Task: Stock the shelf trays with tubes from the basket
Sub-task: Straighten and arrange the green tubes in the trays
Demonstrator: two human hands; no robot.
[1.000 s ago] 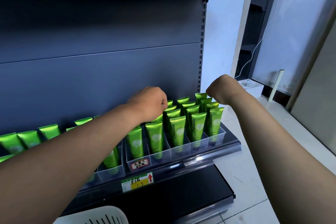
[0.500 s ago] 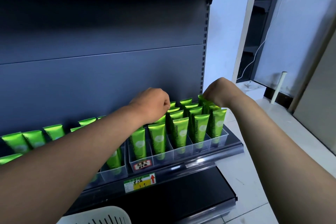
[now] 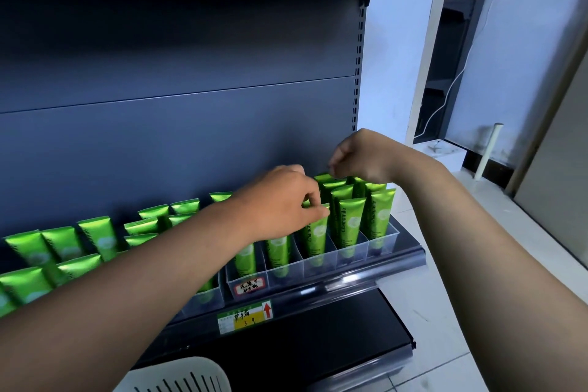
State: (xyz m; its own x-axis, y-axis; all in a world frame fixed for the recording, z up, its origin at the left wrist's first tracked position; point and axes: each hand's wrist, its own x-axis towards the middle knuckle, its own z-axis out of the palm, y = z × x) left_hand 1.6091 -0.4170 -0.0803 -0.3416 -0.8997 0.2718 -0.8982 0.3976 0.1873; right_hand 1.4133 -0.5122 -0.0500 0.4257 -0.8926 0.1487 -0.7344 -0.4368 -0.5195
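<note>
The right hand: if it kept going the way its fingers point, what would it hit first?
Probably the back row of green tubes just under the right hand, whose fingers point down-left; depth is unclear.

Shop: gondola shelf, price tag, stocked tubes.

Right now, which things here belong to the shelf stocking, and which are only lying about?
Job: left hand, right hand, tubes, trays, basket.
Lying about: price tag, white cable, white pipe.
</note>
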